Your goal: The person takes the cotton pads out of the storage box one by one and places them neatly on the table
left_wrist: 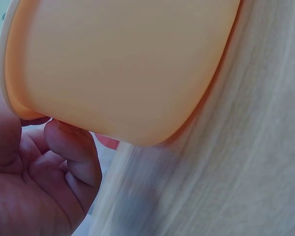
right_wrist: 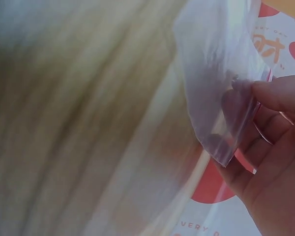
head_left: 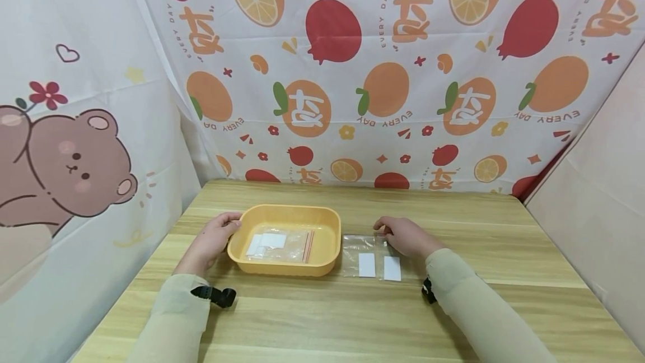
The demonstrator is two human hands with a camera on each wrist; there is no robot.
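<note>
A yellow plastic basin [head_left: 335,240] stands on the table. My left hand [head_left: 215,240] holds its left rim, with the fingers curled under the lip in the left wrist view. Inside the basin lie clear zip bags [head_left: 294,242] with white cards [head_left: 274,241] and red zip strips. My right hand [head_left: 405,237] pinches the zip edge of a clear zip bag [right_wrist: 206,64] between thumb and fingers. In the head view this bag contains a white card [head_left: 392,268]. Just left of it, another clear bag [head_left: 351,256] with a white card [head_left: 367,265] lies beside the basin.
The wood-grain table [head_left: 322,324] ends at a fruit-print cloth [head_left: 332,111] at the back. A white cloth with a bear print [head_left: 75,167] hangs on the left. A pale cloth [head_left: 604,195] borders the right side. Each sleeve has a black strap [head_left: 214,294].
</note>
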